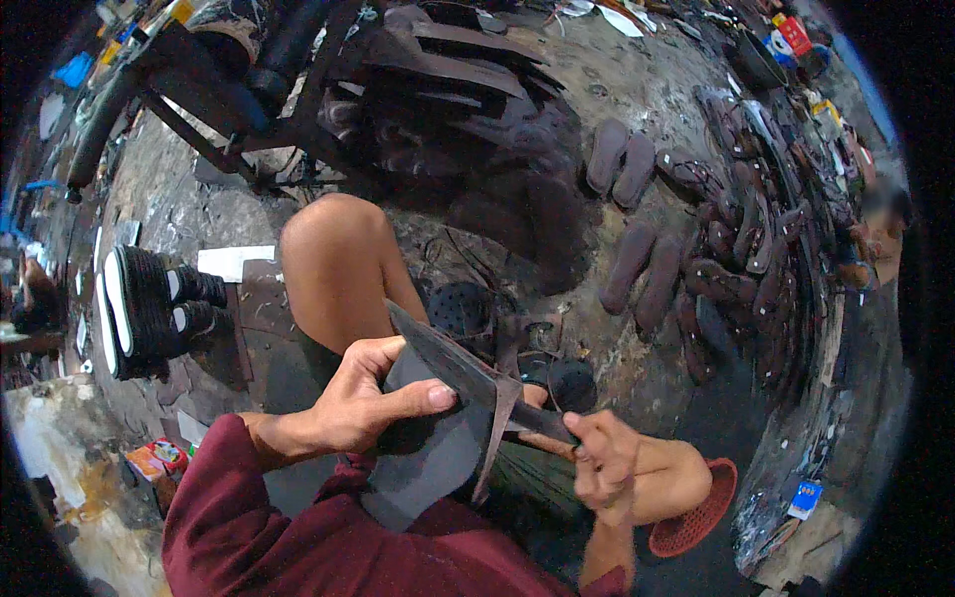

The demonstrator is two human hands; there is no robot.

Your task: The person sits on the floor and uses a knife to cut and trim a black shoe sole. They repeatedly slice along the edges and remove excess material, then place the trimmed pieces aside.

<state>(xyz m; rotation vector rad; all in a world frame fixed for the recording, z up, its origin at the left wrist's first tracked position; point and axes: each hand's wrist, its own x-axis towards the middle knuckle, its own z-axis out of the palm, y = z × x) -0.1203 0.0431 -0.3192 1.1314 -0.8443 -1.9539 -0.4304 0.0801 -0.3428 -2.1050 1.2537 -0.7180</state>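
My left hand grips a grey flexible sheet, its thumb pressed on the upper face and its fingers mostly hidden behind. The sheet looks folded or layered, and a pointed dark flap rises toward my knee. A narrow brown strip runs along the sheet's right side. In a closed grip, my right hand holds the end of a dark flat blade-like strip. This strip reaches left to the sheet's edge, where its far end is hidden.
Brown sandal soles lie in pairs at the right, beside a heap of sandals. A dark metal frame stands far left. Stacked black soles are at the left. A red mesh object shows by my right knee. Another person appears far right.
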